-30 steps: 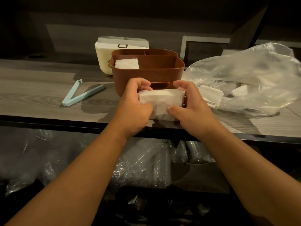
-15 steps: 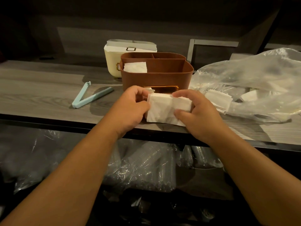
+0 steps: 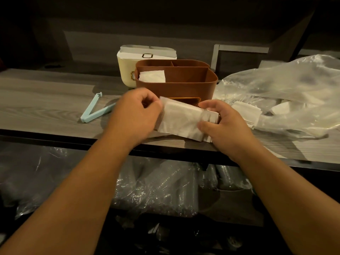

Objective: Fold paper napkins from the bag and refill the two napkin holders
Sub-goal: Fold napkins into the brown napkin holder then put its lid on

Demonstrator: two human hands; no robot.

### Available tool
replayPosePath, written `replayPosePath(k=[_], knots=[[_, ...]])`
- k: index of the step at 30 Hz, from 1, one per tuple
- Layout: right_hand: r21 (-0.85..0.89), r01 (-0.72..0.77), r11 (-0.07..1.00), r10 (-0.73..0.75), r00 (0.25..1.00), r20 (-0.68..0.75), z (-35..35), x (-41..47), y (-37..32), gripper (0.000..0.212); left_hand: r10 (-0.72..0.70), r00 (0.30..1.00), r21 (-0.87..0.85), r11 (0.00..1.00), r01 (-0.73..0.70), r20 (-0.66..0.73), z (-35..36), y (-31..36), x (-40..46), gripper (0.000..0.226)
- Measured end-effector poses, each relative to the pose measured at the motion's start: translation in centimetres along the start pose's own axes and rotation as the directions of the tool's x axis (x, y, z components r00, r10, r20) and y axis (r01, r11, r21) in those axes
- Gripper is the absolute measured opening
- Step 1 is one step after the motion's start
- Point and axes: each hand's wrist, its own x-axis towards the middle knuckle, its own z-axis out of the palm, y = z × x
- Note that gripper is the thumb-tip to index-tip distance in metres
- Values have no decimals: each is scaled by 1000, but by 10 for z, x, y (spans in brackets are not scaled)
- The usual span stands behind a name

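Note:
A white paper napkin is held flat just above the counter's front edge, in front of the brown napkin holder. My left hand pinches its left end and my right hand grips its right end, where more folded layers show under the thumb. A few folded napkins stand in the brown holder's left compartment. Behind it stands a cream napkin holder filled with white napkins. The clear plastic bag lies at the right with loose napkins at its mouth.
A light blue bag clip lies open on the wooden counter to the left. Below the counter edge, a shelf holds plastic-wrapped sleeves of clear cups. A grey frame stands behind the bag.
The napkin has been spread wider and tilted between both hands, the left hand shifting left along it. The view has drifted so the holders sit further right and lower.

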Motion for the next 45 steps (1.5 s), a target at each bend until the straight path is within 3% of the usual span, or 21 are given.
replayPosePath(k=[4,8,10,12,15,18,21,24,27,29,31,36,40,45], knots=[[11,-23,1000,24,1000,-7,-1,3,1,43,64,994,-29,997,-67,-87,-18,14,1,7],[106,-89,990,90,996,-8,0,9,5,42,92,989,-120,987,-106,-117,-42,46,2,28],[146,-93,985,94,996,-4,1,12,8,42,-8,1000,-487,873,-1,-15,-43,61,-2,22],[138,-91,986,93,996,-10,2,15,11,41,-100,970,-654,723,223,220,-31,65,-5,14],[194,-129,972,141,989,-50,0,17,10,29,-249,877,-503,741,445,410,-1,49,-4,15],[319,-137,938,183,976,-119,-4,14,5,27,-335,855,-426,758,494,396,15,34,0,19],[346,-114,931,162,980,-112,-7,10,3,26,-347,886,-321,839,440,309,26,20,3,19],[235,-91,968,114,990,-88,-6,9,2,20,-237,956,-102,961,256,174,32,11,2,15],[88,-114,990,116,993,-19,-4,8,1,49,-163,983,-31,986,166,80,34,3,-3,8],[8,-83,997,83,997,-2,-2,6,-1,56,-133,990,-9,991,133,37,35,-4,-10,4],[8,-19,1000,19,1000,-5,-3,3,-1,54,-92,995,-24,995,93,47,34,-13,-15,23],[33,129,991,-130,991,39,-5,-4,-1,56,-29,975,-178,982,69,220,26,-15,-17,49],[54,68,996,-74,989,124,-2,-4,-5,64,-29,957,-181,980,84,288,24,-12,-15,62],[193,-16,981,2,997,74,10,-3,-10,70,-28,957,-281,953,112,288,28,-3,-13,71]])
